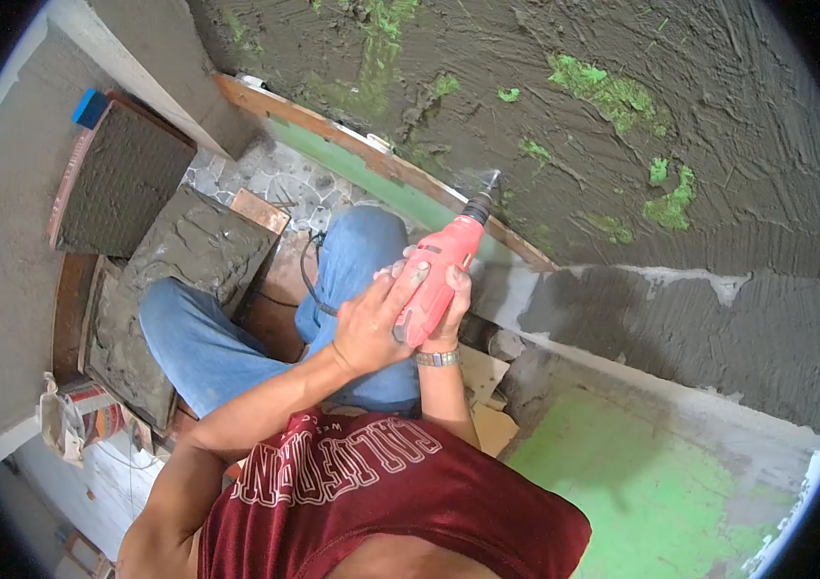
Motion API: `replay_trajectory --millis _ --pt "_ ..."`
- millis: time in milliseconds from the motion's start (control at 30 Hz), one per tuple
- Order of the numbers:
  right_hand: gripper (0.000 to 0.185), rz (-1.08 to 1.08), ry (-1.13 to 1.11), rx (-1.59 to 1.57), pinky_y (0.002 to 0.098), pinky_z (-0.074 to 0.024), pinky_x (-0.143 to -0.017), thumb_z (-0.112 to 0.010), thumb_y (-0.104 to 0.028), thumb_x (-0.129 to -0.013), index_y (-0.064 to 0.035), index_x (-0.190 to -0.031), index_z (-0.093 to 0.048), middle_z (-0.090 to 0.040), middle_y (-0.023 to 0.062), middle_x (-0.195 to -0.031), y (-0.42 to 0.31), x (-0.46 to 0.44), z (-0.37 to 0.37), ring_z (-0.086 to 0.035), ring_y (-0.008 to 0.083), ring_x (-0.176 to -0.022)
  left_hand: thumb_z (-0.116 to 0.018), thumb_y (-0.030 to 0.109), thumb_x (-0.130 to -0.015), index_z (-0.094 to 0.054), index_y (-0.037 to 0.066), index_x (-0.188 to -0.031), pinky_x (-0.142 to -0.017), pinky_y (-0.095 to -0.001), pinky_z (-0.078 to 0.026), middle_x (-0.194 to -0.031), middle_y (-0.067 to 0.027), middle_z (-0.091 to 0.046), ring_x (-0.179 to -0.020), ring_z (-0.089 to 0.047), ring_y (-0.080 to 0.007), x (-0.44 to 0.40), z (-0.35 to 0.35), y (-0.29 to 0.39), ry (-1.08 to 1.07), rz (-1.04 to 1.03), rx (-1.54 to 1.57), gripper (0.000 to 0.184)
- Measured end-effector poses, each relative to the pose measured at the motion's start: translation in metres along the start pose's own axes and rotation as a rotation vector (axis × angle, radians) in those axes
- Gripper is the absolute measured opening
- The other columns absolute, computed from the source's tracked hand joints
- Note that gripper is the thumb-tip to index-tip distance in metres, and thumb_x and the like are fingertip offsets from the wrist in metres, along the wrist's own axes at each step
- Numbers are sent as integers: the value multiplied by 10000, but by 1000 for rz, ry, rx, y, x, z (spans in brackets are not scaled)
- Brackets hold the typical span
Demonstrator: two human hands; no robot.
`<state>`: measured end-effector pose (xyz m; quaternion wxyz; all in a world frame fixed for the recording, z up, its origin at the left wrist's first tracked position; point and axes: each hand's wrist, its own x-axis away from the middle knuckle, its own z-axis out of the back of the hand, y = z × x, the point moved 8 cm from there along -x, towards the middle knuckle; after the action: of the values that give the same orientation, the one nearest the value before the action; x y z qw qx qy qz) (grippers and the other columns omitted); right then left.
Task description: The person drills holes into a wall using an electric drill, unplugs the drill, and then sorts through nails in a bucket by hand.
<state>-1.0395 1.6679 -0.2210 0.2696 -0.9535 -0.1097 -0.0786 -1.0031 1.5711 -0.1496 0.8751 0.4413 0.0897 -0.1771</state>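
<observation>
Both my hands are closed around a pink-red power drill, pointed up and to the right. My left hand presses along the drill's rear left side. My right hand, with a metal watch on its wrist, wraps the drill from the right and below. The handle is mostly hidden. From the black chuck, the bit reaches the wall's wet grey mortar, just above a wooden batten. Whether the tip is inside the mortar I cannot tell. A dark cord hangs near my knee.
Mortar covers a board left of my knees. A mortar-coated float-like slab with a blue piece at its corner leans against the left wall. A bucket stands lower left. Patterned tiles lie beyond my knees; green-painted surface is lower right.
</observation>
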Motion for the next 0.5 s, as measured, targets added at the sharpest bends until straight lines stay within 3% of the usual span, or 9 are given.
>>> replay_trajectory --millis 500 --pt "652 -2 -61 -30 499 -499 -980 -611 -504 -849 53 -1186 -568 -669 214 -992 0 -2 2 -653 348 -929 -848 170 -640 -451 75 -1483 -948 -454 -559 -1321 -289 -588 -1129 -643 -441 -4 1 4 17 -27 5 937"
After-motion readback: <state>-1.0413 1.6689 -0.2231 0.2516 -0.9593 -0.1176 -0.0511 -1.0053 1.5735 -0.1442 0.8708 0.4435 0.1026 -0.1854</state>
